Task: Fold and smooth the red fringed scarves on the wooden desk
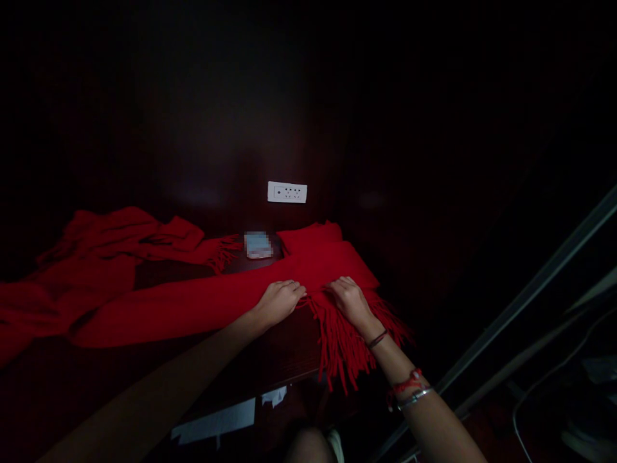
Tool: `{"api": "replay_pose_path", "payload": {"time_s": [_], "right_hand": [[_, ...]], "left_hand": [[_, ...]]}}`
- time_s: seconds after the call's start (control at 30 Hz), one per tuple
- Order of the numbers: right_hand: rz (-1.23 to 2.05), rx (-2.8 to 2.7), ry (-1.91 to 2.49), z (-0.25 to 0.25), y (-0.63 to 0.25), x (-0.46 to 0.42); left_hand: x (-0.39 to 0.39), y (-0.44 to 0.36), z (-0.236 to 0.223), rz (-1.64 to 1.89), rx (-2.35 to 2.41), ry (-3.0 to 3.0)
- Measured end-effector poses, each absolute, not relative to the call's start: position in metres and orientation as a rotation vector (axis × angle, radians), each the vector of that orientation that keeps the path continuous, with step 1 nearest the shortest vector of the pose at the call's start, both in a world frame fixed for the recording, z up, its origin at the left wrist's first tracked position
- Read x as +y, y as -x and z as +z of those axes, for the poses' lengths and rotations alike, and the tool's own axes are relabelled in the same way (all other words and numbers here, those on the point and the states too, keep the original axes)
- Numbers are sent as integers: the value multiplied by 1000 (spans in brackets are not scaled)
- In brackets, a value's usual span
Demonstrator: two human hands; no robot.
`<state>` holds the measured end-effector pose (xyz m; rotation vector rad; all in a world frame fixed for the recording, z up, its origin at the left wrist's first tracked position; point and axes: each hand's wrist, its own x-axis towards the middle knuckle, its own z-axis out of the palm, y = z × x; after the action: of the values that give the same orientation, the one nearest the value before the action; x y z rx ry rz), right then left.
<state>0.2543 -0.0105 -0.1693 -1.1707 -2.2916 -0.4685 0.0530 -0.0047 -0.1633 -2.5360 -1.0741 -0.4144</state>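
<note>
A long red scarf (193,305) stretches across the dark wooden surface, with its right part folded over in layers. Its fringe (342,350) hangs over the front edge near my hands. My left hand (282,301) pinches the scarf's near edge, left of the fringe. A short gap to the right, my right hand (349,299) has its fingers curled on the folded cloth just above the fringe. My fingertips are partly hidden by the hands and the cloth. More red fabric (135,235) with a fringed end lies crumpled at the back left.
A small pale-blue, blurred item (258,245) lies behind the scarf. On the dark back panel sits a white power socket (287,192). A metal rail (530,299) slants along the right, with a white cable (518,411) beyond it. Papers (216,421) show below the front edge.
</note>
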Motion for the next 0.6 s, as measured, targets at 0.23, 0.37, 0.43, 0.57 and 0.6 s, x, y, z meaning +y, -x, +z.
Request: {"api": "replay_pose_path", "payload": {"time_s": [0.23,0.37,0.43,0.57,0.6], "right_hand": [[-497,-2293,1220,-159,-252,-19],[-537,-2239,1310,-159,-253,-19],[-537,-2249,1308,-161,-254,-17],[-543,-2249,1274,-165,-256,-15],[-545,-2245,1273,-166,-256,-15]], "left_hand": [[-5,-53,-163,-400,-1066,2521],[-6,-55,-163,-419,-1101,2514],[-8,-60,-162,-456,-1117,2500],[-10,-79,-161,-556,-1119,2531],[-10,-83,-161,-563,-1110,2553]]}}
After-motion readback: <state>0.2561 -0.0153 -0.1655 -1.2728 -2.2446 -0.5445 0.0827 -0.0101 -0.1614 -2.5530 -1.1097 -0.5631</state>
